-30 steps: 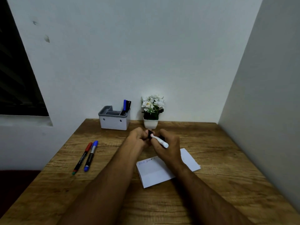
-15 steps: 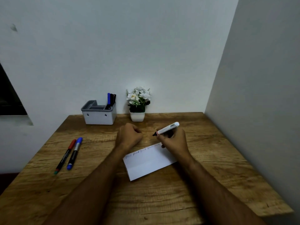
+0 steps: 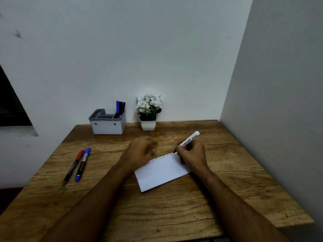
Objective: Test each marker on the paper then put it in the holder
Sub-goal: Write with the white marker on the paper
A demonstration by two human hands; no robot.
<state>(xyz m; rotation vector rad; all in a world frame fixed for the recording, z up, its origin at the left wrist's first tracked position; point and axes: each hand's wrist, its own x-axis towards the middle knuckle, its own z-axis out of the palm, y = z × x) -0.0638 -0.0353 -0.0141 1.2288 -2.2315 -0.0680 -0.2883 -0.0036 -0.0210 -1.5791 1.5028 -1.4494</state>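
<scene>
1. Testing is the step in hand: right hand [image 3: 192, 154] pinches the white marker [image 3: 189, 139], tip at the far right corner of the paper [image 3: 162, 173]
2. Left hand [image 3: 141, 151] is blurred, fingers loosely curled; whether it holds the cap I cannot tell
3. Next calls for scribbling, capping, then reaching to the holder [image 3: 108, 124] at the table's back

The scene is dimly and evenly lit, with no glare and only soft shadows cast on the table [image 3: 174, 215]. The left hand [image 3: 141, 151] is smeared by motion blur. Straight edges are bent by wide-angle distortion.
</scene>
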